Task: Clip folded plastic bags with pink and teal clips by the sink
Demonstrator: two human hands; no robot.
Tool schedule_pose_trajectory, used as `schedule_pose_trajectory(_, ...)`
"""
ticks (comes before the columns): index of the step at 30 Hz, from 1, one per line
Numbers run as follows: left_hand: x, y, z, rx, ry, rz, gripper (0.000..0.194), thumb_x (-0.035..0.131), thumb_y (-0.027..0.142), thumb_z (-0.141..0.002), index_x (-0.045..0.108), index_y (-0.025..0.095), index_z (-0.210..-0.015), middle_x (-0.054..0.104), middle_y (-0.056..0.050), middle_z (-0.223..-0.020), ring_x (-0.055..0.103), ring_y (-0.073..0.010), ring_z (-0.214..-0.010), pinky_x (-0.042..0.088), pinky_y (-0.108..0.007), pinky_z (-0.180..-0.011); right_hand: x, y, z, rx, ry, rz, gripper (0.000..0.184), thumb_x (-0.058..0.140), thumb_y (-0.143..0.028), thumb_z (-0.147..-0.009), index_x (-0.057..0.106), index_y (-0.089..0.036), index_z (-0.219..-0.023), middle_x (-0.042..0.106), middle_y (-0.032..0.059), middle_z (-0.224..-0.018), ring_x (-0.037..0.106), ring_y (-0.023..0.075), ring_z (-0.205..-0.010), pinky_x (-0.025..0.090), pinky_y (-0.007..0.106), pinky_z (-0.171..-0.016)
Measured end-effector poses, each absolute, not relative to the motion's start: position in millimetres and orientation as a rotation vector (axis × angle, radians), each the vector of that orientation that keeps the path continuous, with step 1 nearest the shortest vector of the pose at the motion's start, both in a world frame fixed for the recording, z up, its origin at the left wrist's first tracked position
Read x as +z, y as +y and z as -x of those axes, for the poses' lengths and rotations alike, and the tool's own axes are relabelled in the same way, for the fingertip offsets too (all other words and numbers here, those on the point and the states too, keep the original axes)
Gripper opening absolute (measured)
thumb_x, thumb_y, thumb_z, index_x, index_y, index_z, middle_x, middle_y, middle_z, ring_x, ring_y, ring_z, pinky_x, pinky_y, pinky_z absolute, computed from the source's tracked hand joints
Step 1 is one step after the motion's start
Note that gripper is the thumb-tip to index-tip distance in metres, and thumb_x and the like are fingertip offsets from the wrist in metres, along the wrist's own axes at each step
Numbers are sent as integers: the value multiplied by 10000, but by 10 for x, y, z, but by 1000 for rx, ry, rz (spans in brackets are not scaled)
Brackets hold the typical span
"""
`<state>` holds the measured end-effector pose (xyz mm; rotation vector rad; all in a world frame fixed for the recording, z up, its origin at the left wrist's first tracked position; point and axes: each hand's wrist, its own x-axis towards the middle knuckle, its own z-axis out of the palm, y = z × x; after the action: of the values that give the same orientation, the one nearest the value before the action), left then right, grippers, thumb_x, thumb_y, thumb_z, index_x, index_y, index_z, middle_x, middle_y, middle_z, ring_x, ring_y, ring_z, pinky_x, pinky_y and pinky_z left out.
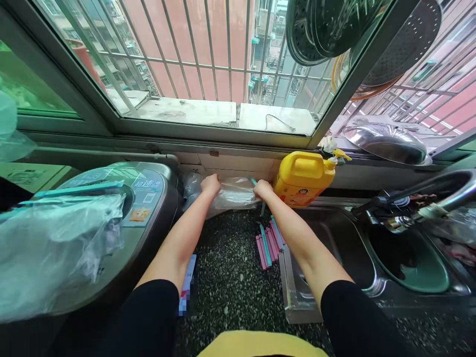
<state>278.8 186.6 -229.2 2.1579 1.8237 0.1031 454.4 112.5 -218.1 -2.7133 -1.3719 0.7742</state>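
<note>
At the back of the counter a transparent plastic bag [236, 193] lies crumpled against the wall. My left hand [210, 186] has its fingers closed on the bag's left part. Farther right, my right hand [263, 190] is closed at the bag's right end, just beside a yellow jug [301, 178]. A thin teal strip shows next to the right hand's fingers; whether the hand grips it I cannot tell. Below my right forearm several pink and teal sealing clips [269, 243] lie bunched on the dark speckled counter [230, 277].
On the left stands a rounded appliance [148, 173] with plastic bags [59, 238] and teal clips on its lid. To the right are a steel sink [334, 238], a faucet [401, 218] and a green basin [427, 272]. A barred window [208, 130] runs behind.
</note>
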Motion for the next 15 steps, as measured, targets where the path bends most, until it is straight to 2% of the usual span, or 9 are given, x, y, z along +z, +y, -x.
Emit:
schedule_pose_trajectory(5, -2584, 2073, -2865, 33, 1820, -2163, 280, 445, 202, -801, 625, 155, -1011, 646, -161, -1033, 588, -288, -991, 463, -354, -755, -2457, 1432, -4665, 952, -1335, 2715, 105, 657, -136, -681, 697, -73, -755, 640, 85, -564, 642, 177, -571, 470, 222, -556)
schedule_pose_trajectory(7, -2669, 2116, -2886, 14, 1816, -2168, 287, 455, 191, -800, 610, 149, -1038, 646, -167, -1021, 591, -288, -984, 463, -359, -759, -2539, 1493, -4716, 1007, -1321, 2707, 91, 641, -149, -708, 695, -76, -711, 615, 63, -506, 623, 161, -518, 463, 216, -538)
schedule_pose_trajectory(12, -2772, 2143, -2906, 36, 1819, -2170, 297, 449, 158, -802, 577, 127, -1068, 638, -182, -986, 597, -288, -956, 460, -358, -753, -2647, 1490, -4804, 1005, -1284, 2692, 127, 622, -185, -726, 686, -79, -700, 601, 59, -488, 608, 164, -504, 454, 224, -520)
schedule_pose_trajectory(15, -2727, 2102, -2921, 162, 1835, -2201, 361, 469, 201, -801, 514, 113, -1148, 561, -200, -1129, 522, -298, -1077, 435, -358, -820, -2603, 1391, -4844, 932, -1269, 2646, 147, 609, -193, -724, 671, -65, -686, 603, 78, -510, 600, 173, -503, 439, 234, -498)
